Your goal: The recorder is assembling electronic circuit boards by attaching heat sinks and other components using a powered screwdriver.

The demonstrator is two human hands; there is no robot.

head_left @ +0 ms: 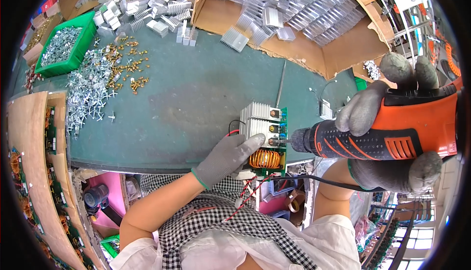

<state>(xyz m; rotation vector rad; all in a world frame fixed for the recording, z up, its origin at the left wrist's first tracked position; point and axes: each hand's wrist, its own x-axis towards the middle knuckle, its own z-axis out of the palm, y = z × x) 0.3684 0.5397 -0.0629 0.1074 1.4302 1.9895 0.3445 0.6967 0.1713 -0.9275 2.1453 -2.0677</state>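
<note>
My left hand [223,159], in a grey glove with a green cuff, grips a green circuit board [284,118] by its silver finned heat sinks [252,127]. Its thumb presses on the lower heat sink. A copper-wound coil [265,158] sits at the board's near end, and red and black wires trail from it. My right hand [365,108], also gloved, is closed round an orange and black power screwdriver [392,135] lying almost level. The bit points left and reaches the lowest of the screws along the heat sinks; whether it is seated cannot be made out.
Loose silver clips and brass-coloured screws [130,64] are heaped at the left beside a green bin [91,27]. Many heat sinks pile up at the back and fill a cardboard box [338,56]. A thin rod [281,86] lies beyond the board. A wooden-edged tray [34,122] holds boards.
</note>
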